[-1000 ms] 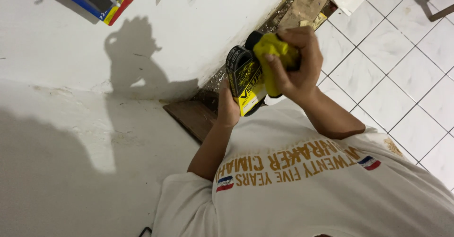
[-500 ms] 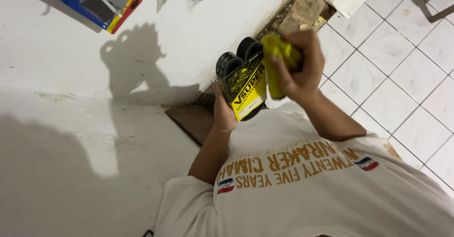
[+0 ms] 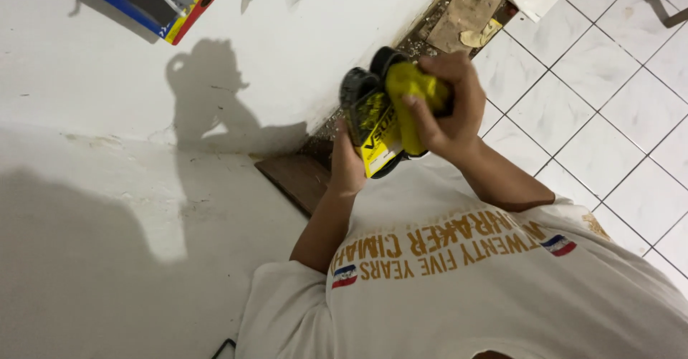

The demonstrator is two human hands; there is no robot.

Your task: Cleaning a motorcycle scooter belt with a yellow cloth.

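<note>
Centre frame: our left hand (image 3: 349,165) grips black-and-yellow package (image 3: 373,126) from below; right hand (image 3: 446,108) closed around yellow cloth (image 3: 410,97), pressed against it.

A second before, the right hand (image 3: 444,108) had held the yellow cloth (image 3: 412,104) pressed over the top of the black and yellow glossy pack (image 3: 373,126), so that the cloth hid most of the pack's upper end. Half a second later the pack had turned and two rounded black tops had come into sight side by side. By now the cloth had slid down along the right side of the pack, covering more of its yellow face, and the black tops stood out to the left of the hand. The left hand (image 3: 347,165) had shifted slightly lower under the pack's bottom edge.
</note>
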